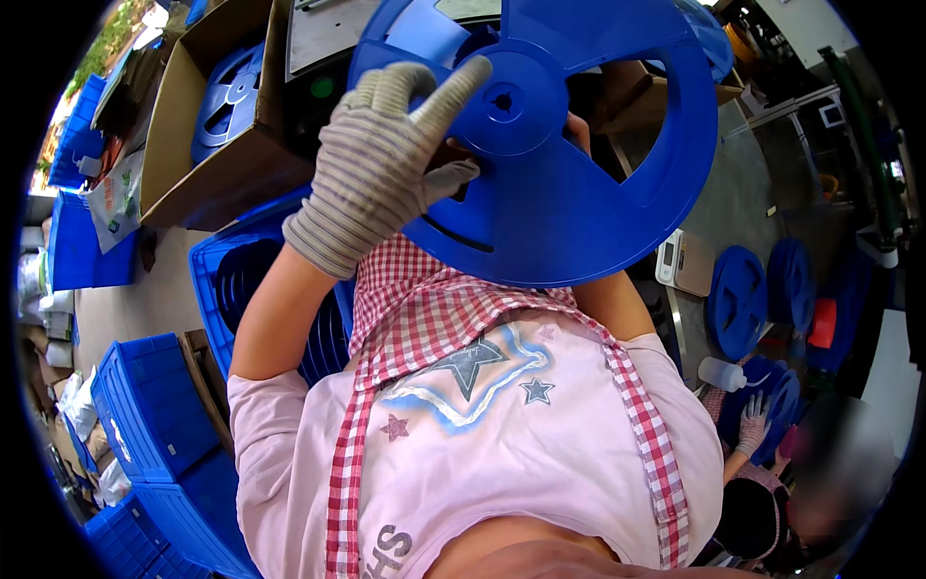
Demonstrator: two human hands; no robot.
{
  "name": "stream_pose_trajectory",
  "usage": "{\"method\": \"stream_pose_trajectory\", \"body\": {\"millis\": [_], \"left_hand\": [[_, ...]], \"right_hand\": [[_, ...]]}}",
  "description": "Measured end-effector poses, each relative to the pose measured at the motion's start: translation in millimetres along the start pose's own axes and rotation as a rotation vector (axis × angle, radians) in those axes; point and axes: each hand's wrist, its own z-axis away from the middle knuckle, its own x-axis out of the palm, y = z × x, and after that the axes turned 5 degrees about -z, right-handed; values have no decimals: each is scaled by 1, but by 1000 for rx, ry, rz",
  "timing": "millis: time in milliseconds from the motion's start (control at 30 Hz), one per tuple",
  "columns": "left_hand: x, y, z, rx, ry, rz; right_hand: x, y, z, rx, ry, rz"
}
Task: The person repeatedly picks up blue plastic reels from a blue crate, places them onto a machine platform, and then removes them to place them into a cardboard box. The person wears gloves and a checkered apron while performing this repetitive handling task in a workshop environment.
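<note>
A large blue plastic reel (559,222) with a round hub and wide cut-outs is held up in front of my chest, tilted toward me. My left hand (371,159), in a grey striped glove, is over the reel's left side. Its index finger stretches across to the hub and its thumb is spread apart near a cut-out. Behind the reel is my right hand (578,132), mostly hidden; a bit of its fingers shows through the opening beside the hub, and it supports the reel from the back.
An open cardboard box (207,183) at the upper left holds another blue reel. A blue crate (207,265) with dark discs stands by my left arm, near stacked blue crates (154,410). Rightward are a small scale (685,262), several reels (738,299) and a co-worker's gloved hand (753,427).
</note>
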Motion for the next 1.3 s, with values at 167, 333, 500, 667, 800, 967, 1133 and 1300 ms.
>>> {"method": "stream_pose_trajectory", "body": {"millis": [167, 333, 500, 667, 800, 967, 1133, 1300], "left_hand": [[13, -22, -3, 159, 65, 29], [21, -30, 10, -44, 124, 409], [47, -3, 36, -384, 326, 1670], [69, 12, 22, -600, 256, 1610], [55, 22, 22, -388, 321, 1571], [67, 24, 32, -528, 332, 1510], [63, 26, 35, -532, 277, 1545], [68, 28, 37, -471, 382, 1493]], "right_hand": [[-5, -1, -1, 11, -204, 135], [12, -8, 9, -322, 22, 748], [29, 4, -4, -481, 239, 976], [46, 9, -11, -631, 161, 1224], [42, 8, -14, -633, 167, 1234], [38, 8, -14, -611, 144, 1191], [37, 8, -13, -600, 149, 1223], [40, 9, -12, -572, 125, 1220]]}}
